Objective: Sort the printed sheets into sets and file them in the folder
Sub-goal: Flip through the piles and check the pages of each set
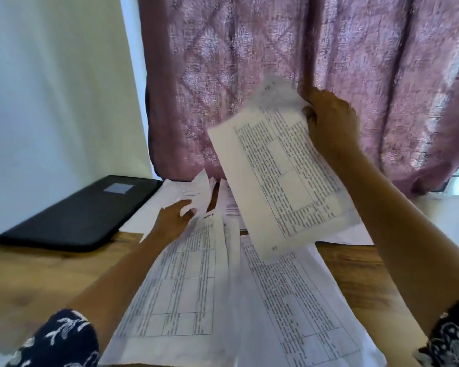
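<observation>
My right hand [329, 123] grips the far edge of a printed sheet [278, 176] with a table of text and holds it tilted in the air above the table. Several more printed sheets [289, 308] lie spread and overlapping on the wooden table [37, 282] below it. My left hand [174, 215] reaches into the far part of the spread and pinches the edge of a white sheet [196, 193] there. A closed black folder [82, 213] lies flat at the back left, apart from both hands.
A pink patterned curtain [302, 62] hangs right behind the table. A white wall [51, 88] stands at the left, behind the folder. Bare wood shows at the front left and at the right of the papers.
</observation>
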The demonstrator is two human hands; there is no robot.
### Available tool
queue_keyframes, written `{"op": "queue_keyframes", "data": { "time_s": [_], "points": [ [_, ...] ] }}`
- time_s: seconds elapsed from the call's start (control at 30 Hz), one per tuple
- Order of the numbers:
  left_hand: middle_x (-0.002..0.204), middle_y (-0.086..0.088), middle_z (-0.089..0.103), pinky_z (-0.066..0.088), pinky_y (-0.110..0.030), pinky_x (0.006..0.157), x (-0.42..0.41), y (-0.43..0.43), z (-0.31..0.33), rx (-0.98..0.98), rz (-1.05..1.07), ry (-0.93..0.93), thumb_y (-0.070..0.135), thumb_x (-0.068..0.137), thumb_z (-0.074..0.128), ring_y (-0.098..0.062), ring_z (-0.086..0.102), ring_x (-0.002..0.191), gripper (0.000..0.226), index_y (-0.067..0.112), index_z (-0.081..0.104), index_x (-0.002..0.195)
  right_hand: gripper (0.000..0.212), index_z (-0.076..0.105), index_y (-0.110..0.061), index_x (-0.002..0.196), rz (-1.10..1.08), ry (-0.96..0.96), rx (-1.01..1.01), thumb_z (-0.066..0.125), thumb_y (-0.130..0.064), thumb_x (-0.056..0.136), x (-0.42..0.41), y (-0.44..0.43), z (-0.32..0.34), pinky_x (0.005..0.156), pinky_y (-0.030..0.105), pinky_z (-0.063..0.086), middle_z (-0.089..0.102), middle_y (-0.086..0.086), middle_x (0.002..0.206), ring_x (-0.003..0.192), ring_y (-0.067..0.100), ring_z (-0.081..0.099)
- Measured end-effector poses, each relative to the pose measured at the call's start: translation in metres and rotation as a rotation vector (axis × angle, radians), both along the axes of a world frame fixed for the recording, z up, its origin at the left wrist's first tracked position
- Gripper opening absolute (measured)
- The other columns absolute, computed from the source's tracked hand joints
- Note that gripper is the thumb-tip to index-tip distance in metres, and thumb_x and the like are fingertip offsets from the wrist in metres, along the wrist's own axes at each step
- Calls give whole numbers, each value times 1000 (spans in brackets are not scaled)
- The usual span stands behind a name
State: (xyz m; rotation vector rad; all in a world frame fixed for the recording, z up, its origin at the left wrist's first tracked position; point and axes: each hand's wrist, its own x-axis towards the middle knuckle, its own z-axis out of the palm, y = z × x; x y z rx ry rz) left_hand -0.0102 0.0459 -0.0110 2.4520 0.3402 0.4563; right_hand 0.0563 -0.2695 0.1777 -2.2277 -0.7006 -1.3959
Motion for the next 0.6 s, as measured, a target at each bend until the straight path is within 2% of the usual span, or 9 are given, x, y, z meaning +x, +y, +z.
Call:
{"op": "queue_keyframes", "data": {
  "time_s": [0.07,0.13,0.2,0.27,0.37,0.47,0.53,0.6],
  "points": [
    [151,-3,40,10,-46,119,6,-2,-6,102,-16,73,45,100,39,-23,34,140,48,22,45,142,30,56,-14,121,-50,180,-41,45,-11,94,11,-4,-15,73,39,42,62,17,116,98,39,58],
    [155,-1,34,0,-47,118,15,-4,-7,191,-53,133,62,95,31,-21,25,145,62,26,41,145,29,58,-14,119,-53,290,-46,46,-10,93,18,-7,-36,75,39,43,64,19,114,98,39,59],
    [158,0,27,-3,-50,117,25,-8,-3,279,-101,184,76,86,20,-20,17,147,78,30,38,146,27,60,-12,116,-54,369,-52,49,-10,92,25,-11,-59,77,40,45,65,20,110,97,39,60],
    [159,-1,22,-5,-51,117,30,-15,-2,335,-151,222,77,85,12,-19,12,148,80,32,36,147,24,62,-10,113,-59,415,-52,50,-8,92,31,-16,-79,76,40,45,66,21,107,94,39,61],
    [160,1,21,-8,-52,117,31,-26,-14,388,-208,228,79,83,2,-20,9,149,85,34,18,152,23,62,-9,112,-35,465,17,51,-7,92,34,-26,-103,75,40,46,68,20,103,91,38,62],
    [154,4,35,-6,-52,117,27,-29,-28,343,-246,96,83,75,-3,-22,20,146,91,37,3,154,23,61,-11,116,-44,522,73,53,-11,94,35,-31,-130,78,38,45,67,18,106,95,38,61],
    [143,1,51,-3,-48,117,25,-29,-28,286,-238,20,87,72,-6,-21,37,139,101,32,19,153,24,61,-9,117,-38,537,90,53,-12,94,35,-30,-146,79,37,43,67,17,109,96,37,61],
    [124,1,65,1,-46,118,23,-30,-27,236,-247,-7,88,73,0,-19,55,121,105,24,40,146,22,62,-7,114,-28,561,91,54,-13,94,37,-28,-156,78,36,42,68,18,108,94,37,61]
  ]
}}
